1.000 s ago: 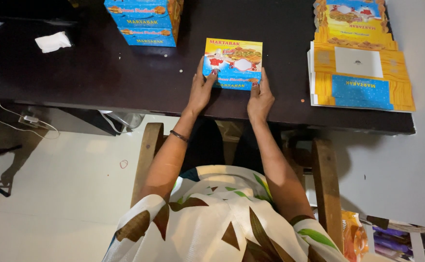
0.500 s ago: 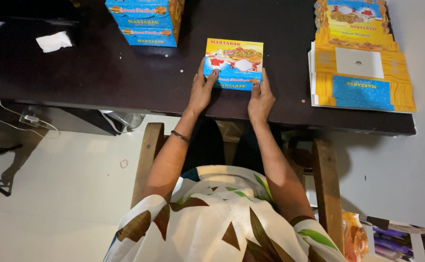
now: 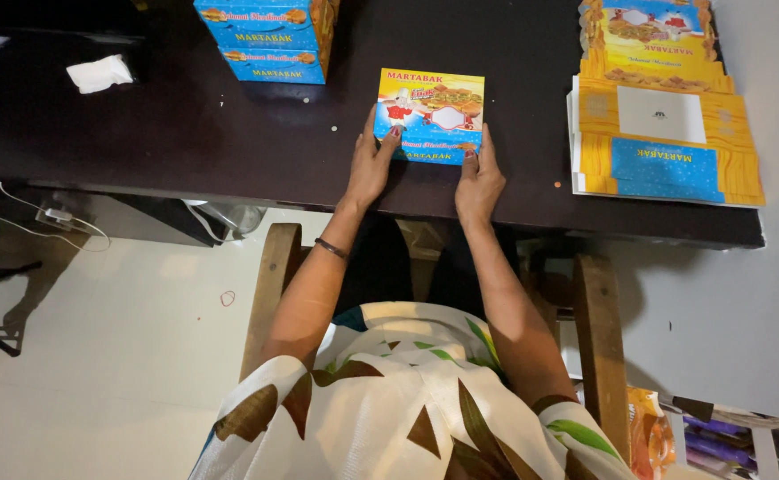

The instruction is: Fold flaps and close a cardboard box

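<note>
A folded cardboard food box (image 3: 431, 114), yellow on top and blue at the sides with printed food pictures, stands on the dark table (image 3: 229, 133) near its front edge. My left hand (image 3: 371, 164) presses against the box's left front corner, fingers spread along its side. My right hand (image 3: 479, 178) rests against the right front corner, fingers pointing up at the box's edge. Both hands hold the box between them.
A stack of finished blue boxes (image 3: 269, 36) stands at the back left. Flat unfolded yellow-and-blue box blanks (image 3: 660, 129) lie in a pile at the right. A crumpled white paper (image 3: 99, 73) lies far left. I sit on a wooden chair (image 3: 278, 267).
</note>
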